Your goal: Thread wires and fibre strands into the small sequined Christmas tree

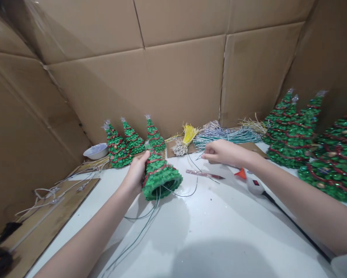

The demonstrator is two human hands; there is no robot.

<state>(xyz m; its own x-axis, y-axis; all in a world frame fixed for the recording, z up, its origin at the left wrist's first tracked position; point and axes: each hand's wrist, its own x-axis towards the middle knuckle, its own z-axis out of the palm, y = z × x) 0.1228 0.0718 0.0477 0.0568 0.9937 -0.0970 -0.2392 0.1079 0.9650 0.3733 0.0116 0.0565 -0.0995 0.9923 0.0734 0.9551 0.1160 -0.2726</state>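
Observation:
My left hand (137,172) is wrapped round a small green Christmas tree (159,170) with red garland. The tree is tilted so that its hollow base faces me. Thin green wires (146,224) trail out of the base, some down toward me and one looping right. My right hand (220,151) is closed in a pinch above the table, with a thin dark-green wire (198,157) at its fingertips. Below it lie a narrow craft knife-like tool (204,174) and a white glue gun (254,184) with an orange-red tip, partly behind my right forearm.
Several finished trees stand at the back left (117,148) and right (335,154). Bundles of yellow-white wires (187,137) and teal wires (234,136) lie on cardboard at the back. A white bowl (95,153) sits at left. Cardboard walls (179,77) enclose the white table (220,231).

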